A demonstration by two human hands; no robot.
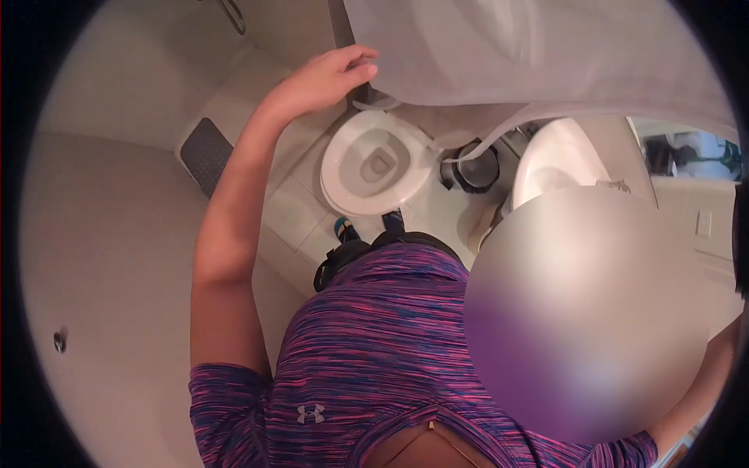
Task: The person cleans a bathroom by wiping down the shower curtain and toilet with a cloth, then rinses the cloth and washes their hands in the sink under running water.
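Left hand: raised on a bent arm, the left hand reaches the near edge of the pale fabric curtain.
Left fingers: thumb and index finger slightly apart; whether the fingertips pinch the curtain's edge or only overlap it cannot be told.
Curtain: beginning at the fingertips and spreading to their right, its hem hanging loosely.
Right hand: beyond the visible field; only the right forearm appears, so the state of its fingers cannot be told.
Toilet: seat ring just below the left fingers, lid not seen.
Black-rimmed bin: round bin, below and right of the left fingers, beside the toilet.
Washbasin: white washbasin, farther right of those fingers.
Textured mat: grey mat, left of and below the fingers, partly behind the forearm.
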